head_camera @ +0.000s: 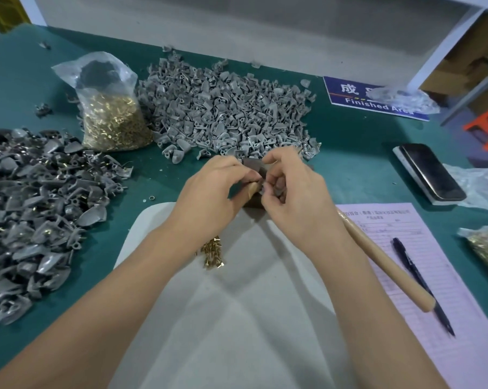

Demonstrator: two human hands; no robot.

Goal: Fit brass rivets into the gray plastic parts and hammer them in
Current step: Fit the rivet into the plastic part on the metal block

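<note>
My left hand [212,189] and my right hand [290,192] meet above the far edge of the pale mat [237,318]. Both pinch a small gray plastic part [252,165] between their fingertips. I cannot see whether a rivet sits in it, as the fingers hide that spot. A wooden-handled hammer [388,265] lies under my right wrist, its head hidden beneath the hands. A small heap of loose brass rivets [213,252] lies on the mat by my left wrist.
A large pile of gray parts [226,108] lies beyond the hands, beside a bag of brass rivets [113,119]. Parts with rivets [35,214] are heaped at left. At right are a phone [430,172], a pink form [439,248], a pen [422,284] and a blue sign [374,99].
</note>
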